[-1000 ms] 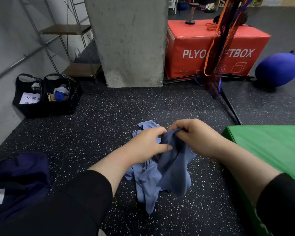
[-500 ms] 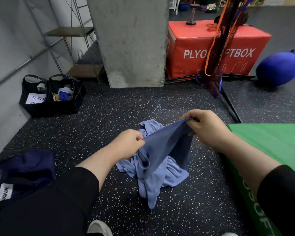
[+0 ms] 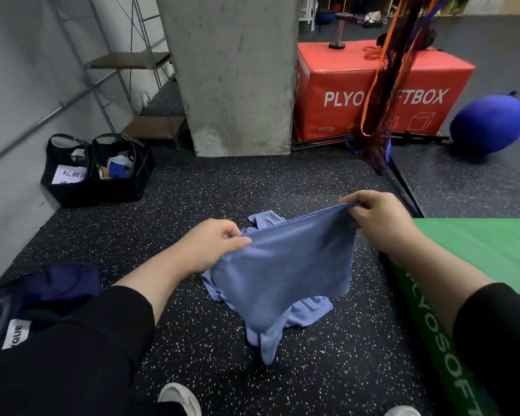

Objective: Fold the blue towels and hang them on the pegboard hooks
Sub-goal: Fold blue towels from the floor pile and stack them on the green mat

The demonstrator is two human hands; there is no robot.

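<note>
A blue towel (image 3: 285, 265) is stretched in the air between my hands above the speckled black floor. My left hand (image 3: 213, 241) pinches its near left corner. Its far right corner is pinched by my right hand (image 3: 373, 217), held a little higher. The towel's lower part sags down in folds. Under it a second blue towel (image 3: 306, 313) lies crumpled on the floor, with a corner showing behind the held one. No pegboard or hooks are in view.
A green foam box (image 3: 478, 253) stands close on the right. Ahead are a concrete pillar (image 3: 231, 73), a red plyo box (image 3: 382, 94), a hanging net (image 3: 382, 100) and a blue ball (image 3: 490, 124). Two black bags (image 3: 99, 169) sit by the left wall. A dark bag (image 3: 39, 295) lies near left.
My hands have moved apart, the right one up and to the right, and the bunched towel is now spread into a taut sheet lifted off the pile.
</note>
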